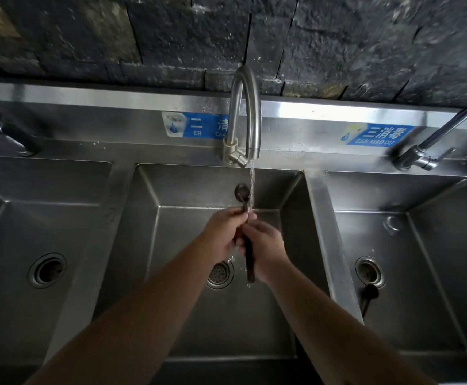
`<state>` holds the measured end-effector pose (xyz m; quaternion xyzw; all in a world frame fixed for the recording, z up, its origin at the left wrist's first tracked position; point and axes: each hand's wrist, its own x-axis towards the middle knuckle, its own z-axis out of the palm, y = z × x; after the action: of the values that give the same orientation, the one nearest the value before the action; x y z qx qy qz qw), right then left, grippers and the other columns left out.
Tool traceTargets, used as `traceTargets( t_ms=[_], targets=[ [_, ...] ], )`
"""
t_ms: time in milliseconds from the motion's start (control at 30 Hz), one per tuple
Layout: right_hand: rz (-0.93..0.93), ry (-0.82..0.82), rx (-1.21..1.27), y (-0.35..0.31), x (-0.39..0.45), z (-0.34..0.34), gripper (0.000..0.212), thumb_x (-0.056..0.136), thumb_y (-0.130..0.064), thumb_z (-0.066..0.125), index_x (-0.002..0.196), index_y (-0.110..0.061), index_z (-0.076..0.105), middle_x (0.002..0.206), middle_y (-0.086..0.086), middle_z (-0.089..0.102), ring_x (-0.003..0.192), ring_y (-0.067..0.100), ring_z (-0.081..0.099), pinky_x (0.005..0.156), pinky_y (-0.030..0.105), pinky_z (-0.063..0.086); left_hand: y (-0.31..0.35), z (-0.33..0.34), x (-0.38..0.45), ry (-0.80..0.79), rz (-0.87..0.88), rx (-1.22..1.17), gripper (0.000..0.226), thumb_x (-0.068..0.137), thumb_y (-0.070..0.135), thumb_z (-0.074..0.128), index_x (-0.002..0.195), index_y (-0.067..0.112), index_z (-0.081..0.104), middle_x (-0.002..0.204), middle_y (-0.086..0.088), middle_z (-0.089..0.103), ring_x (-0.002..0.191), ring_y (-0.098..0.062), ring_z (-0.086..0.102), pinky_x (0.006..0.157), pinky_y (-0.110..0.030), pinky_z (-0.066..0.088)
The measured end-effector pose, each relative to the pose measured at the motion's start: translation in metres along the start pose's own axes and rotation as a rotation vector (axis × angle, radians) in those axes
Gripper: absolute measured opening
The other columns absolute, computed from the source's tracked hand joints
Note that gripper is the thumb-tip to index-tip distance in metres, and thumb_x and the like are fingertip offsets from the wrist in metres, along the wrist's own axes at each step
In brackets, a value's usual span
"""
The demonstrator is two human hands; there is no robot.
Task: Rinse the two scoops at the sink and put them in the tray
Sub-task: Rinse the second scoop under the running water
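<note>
Forearms: 2 bare forearms reach from the near edge of the steel sink unit into the middle basin (171, 190).
Left hand (224, 232): fingers curled closed around the upper handle of a dark scoop (246, 218).
Right hand (265, 247): fingers wrapped closed around the lower handle of the same scoop, touching the left hand.
Held scoop, place: over the middle basin, above its strainer drain (219, 273), beneath the gooseneck tap (245, 115).
Held scoop, direction: long axis runs near to far; bowl points toward the back wall, handle end toward the near edge.
Water stream (251, 184): running, falling just right of the bowl onto the neck.
Second scoop (368, 297): lies in the right basin, bowl just beside that drain (369, 272), handle toward the near edge.
Tray: not in view.
Risk, judged: a wet handle could slip from both grips and drop into the basin; the bowl may stay unrinsed because the stream misses it; the second scoop could be forgotten.
</note>
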<state>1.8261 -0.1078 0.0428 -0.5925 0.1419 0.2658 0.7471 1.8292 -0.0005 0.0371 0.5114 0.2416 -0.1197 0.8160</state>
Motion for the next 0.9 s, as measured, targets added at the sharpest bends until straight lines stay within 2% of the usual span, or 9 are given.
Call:
traceTargets(
  t_ms=[133, 267, 433, 633, 767, 900],
  targets=[
    [0.15, 0.013, 0.049, 0.038, -0.024, -0.02, 0.016, 0.095, -0.006, 0.056, 0.094, 0.005, 0.067, 0.067, 0.016, 0.062, 0.052, 0.018, 0.058, 0.045, 0.026, 0.046, -0.04, -0.008, -0.013, -0.014, -0.086, 0.089, 0.008, 0.09, 0.009, 0.059, 0.083, 0.007, 0.064, 0.068, -0.011, 0.057, 0.04, -0.015, 0.049, 0.036, -0.02, 0.034],
    [0.271, 0.006, 0.105, 0.06, -0.042, -0.037, 0.02, 0.094, -0.01, 0.059, 0.086, 0.001, 0.073, 0.071, 0.018, 0.065, 0.055, 0.02, 0.059, 0.048, 0.028, 0.047, -0.065, -0.013, -0.026, -0.021, -0.152, 0.156, 0.012, 0.089, 0.006, 0.058, 0.077, 0.009, 0.06, 0.064, -0.013, 0.056, 0.037, -0.016, 0.044, 0.037, -0.022, 0.032],
    [0.35, 0.002, 0.069, 0.072, -0.052, -0.047, 0.02, 0.09, -0.009, 0.061, 0.078, -0.001, 0.075, 0.07, 0.017, 0.067, 0.054, 0.021, 0.06, 0.048, 0.028, 0.047, -0.082, -0.02, -0.04, -0.04, -0.205, 0.131, 0.011, 0.093, 0.005, 0.055, 0.088, 0.007, 0.065, 0.061, -0.007, 0.062, 0.041, -0.017, 0.052, 0.04, -0.025, 0.043],
    [0.202, -0.009, 0.114, 0.041, -0.029, -0.035, 0.017, 0.092, 0.001, 0.05, 0.091, 0.008, 0.066, 0.066, 0.016, 0.061, 0.051, 0.022, 0.055, 0.045, 0.028, 0.042, -0.051, -0.013, -0.028, -0.067, -0.118, 0.173, 0.016, 0.093, 0.004, 0.052, 0.091, 0.003, 0.068, 0.055, -0.009, 0.052, 0.044, -0.02, 0.05, 0.044, -0.028, 0.046],
    [0.073, -0.079, 0.094, 0.003, -0.009, -0.019, 0.016, 0.093, 0.002, 0.049, 0.09, 0.007, 0.063, 0.064, 0.015, 0.064, 0.048, 0.02, 0.057, 0.044, 0.025, 0.044, -0.018, -0.007, -0.011, -0.053, -0.012, 0.128, 0.013, 0.09, 0.009, 0.057, 0.093, 0.008, 0.07, 0.065, -0.009, 0.054, 0.053, -0.017, 0.052, 0.054, -0.031, 0.047],
    [-0.015, -0.142, 0.066, -0.031, 0.006, -0.003, 0.018, 0.095, -0.004, 0.048, 0.1, 0.008, 0.06, 0.073, 0.018, 0.061, 0.054, 0.021, 0.058, 0.047, 0.025, 0.045, 0.02, -0.002, -0.003, -0.142, 0.111, 0.088, 0.017, 0.09, 0.015, 0.059, 0.099, 0.004, 0.068, 0.056, -0.003, 0.046, 0.048, -0.017, 0.043, 0.046, -0.028, 0.04]
  ],
)
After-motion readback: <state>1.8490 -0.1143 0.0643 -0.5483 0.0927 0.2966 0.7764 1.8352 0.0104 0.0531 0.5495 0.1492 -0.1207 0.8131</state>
